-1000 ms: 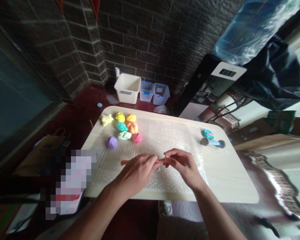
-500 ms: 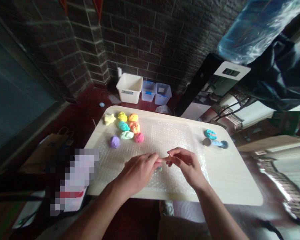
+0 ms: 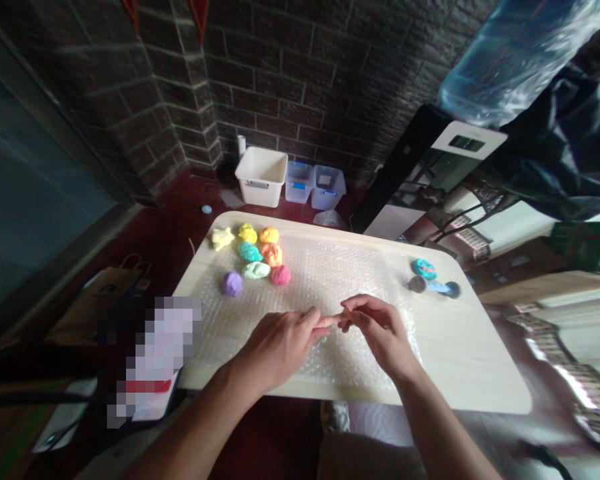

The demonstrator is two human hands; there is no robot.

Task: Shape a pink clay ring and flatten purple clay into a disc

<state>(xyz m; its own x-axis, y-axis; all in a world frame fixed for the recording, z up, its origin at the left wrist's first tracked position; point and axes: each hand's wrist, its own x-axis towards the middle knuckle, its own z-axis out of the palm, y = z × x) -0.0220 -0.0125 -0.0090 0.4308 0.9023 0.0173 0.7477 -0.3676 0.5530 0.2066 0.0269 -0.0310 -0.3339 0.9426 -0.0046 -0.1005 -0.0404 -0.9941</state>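
Meeting at the fingertips, left hand and right hand seem mid-work, whether grasping anything impossible to tell, eight coloured lumps laid out, a small green piece apparently unfinished.

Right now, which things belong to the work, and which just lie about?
Likely in use:
transparent bubble-wrap sheet beneath the left hand and right hand
small green piece
rounded, multicoloured clay-like lumps

Likely lying about:
cream rectangular plastic bin
two translucent plastic boxes

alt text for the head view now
A left hand and a right hand are close together over bubble wrap on a pale table, anything held unclear. Colourful lumps cluster at left; a dumbbell-shaped object lies at right.
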